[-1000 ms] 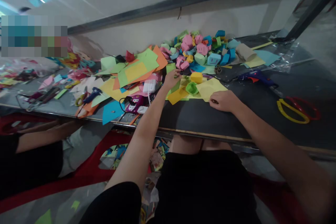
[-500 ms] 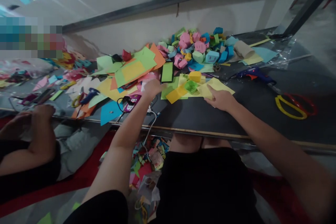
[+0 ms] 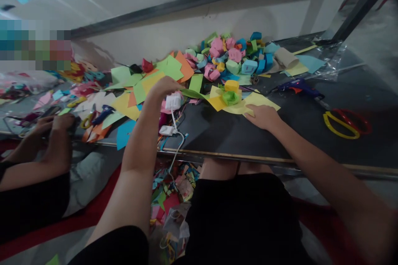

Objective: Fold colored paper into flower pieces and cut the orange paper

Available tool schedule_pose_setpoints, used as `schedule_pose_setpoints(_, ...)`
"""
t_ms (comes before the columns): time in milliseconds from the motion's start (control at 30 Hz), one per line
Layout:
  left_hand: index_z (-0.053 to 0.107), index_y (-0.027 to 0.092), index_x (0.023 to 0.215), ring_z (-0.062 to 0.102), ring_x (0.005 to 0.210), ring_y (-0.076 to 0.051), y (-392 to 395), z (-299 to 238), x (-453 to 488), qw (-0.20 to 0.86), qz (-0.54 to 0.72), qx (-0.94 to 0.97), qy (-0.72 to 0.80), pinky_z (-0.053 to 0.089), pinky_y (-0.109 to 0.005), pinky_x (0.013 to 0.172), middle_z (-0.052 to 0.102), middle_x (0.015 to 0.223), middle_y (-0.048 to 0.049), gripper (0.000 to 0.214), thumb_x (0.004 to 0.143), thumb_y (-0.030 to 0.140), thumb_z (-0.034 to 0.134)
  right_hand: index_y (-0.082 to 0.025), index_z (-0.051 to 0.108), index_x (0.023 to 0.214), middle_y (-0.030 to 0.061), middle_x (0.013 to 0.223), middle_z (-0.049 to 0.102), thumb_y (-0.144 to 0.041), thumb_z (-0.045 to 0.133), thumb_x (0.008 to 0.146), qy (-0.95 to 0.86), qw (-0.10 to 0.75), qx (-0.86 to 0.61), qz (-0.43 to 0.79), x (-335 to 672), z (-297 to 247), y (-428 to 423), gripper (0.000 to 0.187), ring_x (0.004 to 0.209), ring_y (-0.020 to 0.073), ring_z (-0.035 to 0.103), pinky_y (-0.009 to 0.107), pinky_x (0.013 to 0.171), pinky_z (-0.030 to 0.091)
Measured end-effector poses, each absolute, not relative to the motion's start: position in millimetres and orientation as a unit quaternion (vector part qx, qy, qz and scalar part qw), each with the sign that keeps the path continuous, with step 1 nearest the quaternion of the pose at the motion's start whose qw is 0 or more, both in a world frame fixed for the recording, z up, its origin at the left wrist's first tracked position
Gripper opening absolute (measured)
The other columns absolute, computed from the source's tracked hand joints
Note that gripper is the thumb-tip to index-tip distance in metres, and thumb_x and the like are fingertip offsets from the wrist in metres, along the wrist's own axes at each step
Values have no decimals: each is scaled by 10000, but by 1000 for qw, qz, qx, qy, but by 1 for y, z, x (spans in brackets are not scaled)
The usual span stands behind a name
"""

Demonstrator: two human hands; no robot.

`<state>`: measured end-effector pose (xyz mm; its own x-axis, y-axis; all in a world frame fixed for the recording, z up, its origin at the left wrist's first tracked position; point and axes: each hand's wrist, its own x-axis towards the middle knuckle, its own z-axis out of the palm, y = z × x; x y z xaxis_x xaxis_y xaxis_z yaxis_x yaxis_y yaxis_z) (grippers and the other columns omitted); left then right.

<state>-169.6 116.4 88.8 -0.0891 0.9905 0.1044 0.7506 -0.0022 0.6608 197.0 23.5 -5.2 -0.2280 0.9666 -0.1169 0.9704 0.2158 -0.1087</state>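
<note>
My left hand [image 3: 168, 85] is closed on the edge of a green paper sheet [image 3: 195, 94], which is raised and curved off the table. My right hand [image 3: 263, 116] pinches the near edge of a pale yellow paper sheet [image 3: 263, 100]. Between the hands, an orange-yellow paper piece [image 3: 217, 102] lies over the sheets. A crumpled-looking bright green paper piece [image 3: 230, 98] and a small yellow folded paper block [image 3: 231, 86] rest on top of them. My left fingertips are partly hidden behind the hand.
Colourful folded paper blocks [image 3: 234, 54] are heaped at the back. Loose paper sheets [image 3: 169, 66] lie left of them. A blue glue gun [image 3: 294, 85] and red-and-yellow scissors [image 3: 342, 125] are at right. White plugs [image 3: 168, 130] with a cable lie near the edge. A co-worker's hands [image 3: 59, 122] are at left.
My left hand has moved left and up, lifting the green sheet's left side. The white plugs have come into view beside my forearm. My right hand stays at the yellow sheet.
</note>
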Motion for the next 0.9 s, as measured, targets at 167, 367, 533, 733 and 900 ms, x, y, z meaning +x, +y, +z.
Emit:
schedule_pose_setpoints(167,615,155,612,390,624,-109,96,120,-162,0,255,620,742,377,-297,774,413,503,49,263,805,187,791,-224,621,1424,158,1150,769,-515,435,1003,783,-9,619,-64,197,-10,25,545,1045,335,710,376,782,487)
schedule_pose_setpoints(367,621,183,732,487,668,-121,95,107,-128,68,558,647,515,421,-270,722,541,625,37,274,874,362,773,-206,707,1301,100,827,761,-483,524,953,760,-152,623,-104,203,-20,29,480,832,277,705,344,691,466)
schedule_pose_setpoints(533,624,203,896,651,801,-140,93,49,-63,308,616,578,438,509,-255,751,652,784,7,338,901,532,700,-204,676,1242,45,754,682,-721,436,930,645,-462,532,-295,211,-32,42,649,625,181,594,309,583,465)
schedule_pose_setpoints(733,645,185,942,732,883,-211,91,-1,-9,600,504,512,353,583,-320,817,746,869,-42,446,727,516,853,-306,481,1411,120,1399,617,-894,629,670,570,-544,422,-449,207,-48,52,958,1206,297,625,470,911,598)
schedule_pose_setpoints(900,641,187,961,729,796,-187,91,-15,-7,616,459,525,367,580,-290,761,747,818,-24,468,699,497,875,-226,656,1164,143,1227,737,-717,809,599,514,-557,457,-466,205,-48,54,764,1128,343,692,553,1011,564)
